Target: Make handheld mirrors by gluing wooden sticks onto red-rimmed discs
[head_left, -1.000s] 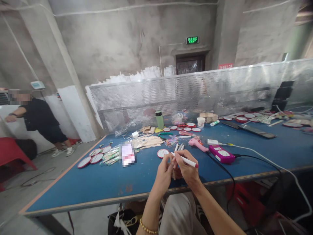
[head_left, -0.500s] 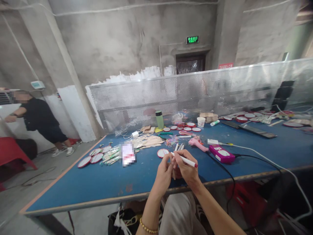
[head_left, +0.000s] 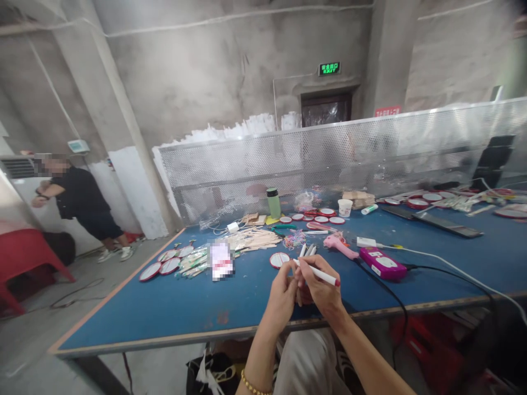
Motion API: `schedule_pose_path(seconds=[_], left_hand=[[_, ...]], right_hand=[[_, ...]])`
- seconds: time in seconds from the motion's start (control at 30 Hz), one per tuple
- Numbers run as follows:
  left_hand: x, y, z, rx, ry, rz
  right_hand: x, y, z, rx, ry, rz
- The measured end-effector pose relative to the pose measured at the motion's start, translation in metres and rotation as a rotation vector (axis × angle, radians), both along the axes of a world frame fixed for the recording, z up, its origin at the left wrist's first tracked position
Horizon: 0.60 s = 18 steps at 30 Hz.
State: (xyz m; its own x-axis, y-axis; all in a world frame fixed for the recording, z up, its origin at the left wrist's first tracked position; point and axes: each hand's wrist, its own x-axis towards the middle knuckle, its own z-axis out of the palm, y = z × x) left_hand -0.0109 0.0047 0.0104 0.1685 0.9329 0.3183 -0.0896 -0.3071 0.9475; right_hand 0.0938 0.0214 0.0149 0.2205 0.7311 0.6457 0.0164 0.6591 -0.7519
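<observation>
Above the near edge of the blue table, my right hand grips a white marker with a red end, tilted with its tip toward my left hand. My left hand is close against the right one, its fingers bent and pressed together around something small that the hands hide. Just beyond the left fingers lies a round white disc with a red rim. More white markers rest on the table right behind my hands.
A pink glue gun and a purple box with cables lie to the right. Wooden sticks, a blurred phone-like rectangle and red-rimmed discs are at left. A green bottle stands behind. A person stands far left.
The view has shifted slightly, so things on the table appear a little farther right. Both hands keep nearly the same pose, the marker still in the right. The person at left has lowered an arm.
</observation>
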Motion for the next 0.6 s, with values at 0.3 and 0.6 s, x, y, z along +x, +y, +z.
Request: schedule_pose_path(seconds=[0.3, 0.6], left_hand=[[0.0009, 0.0029, -0.0051, 0.004, -0.019, -0.017], [0.0004, -0.0020, 0.0012, 0.004, 0.017, -0.004]], right_hand=[[0.0022, 0.0020, -0.0018, 0.023, -0.040, -0.004], [0.0022, 0.0007, -0.0021, 0.039, -0.016, -0.033]])
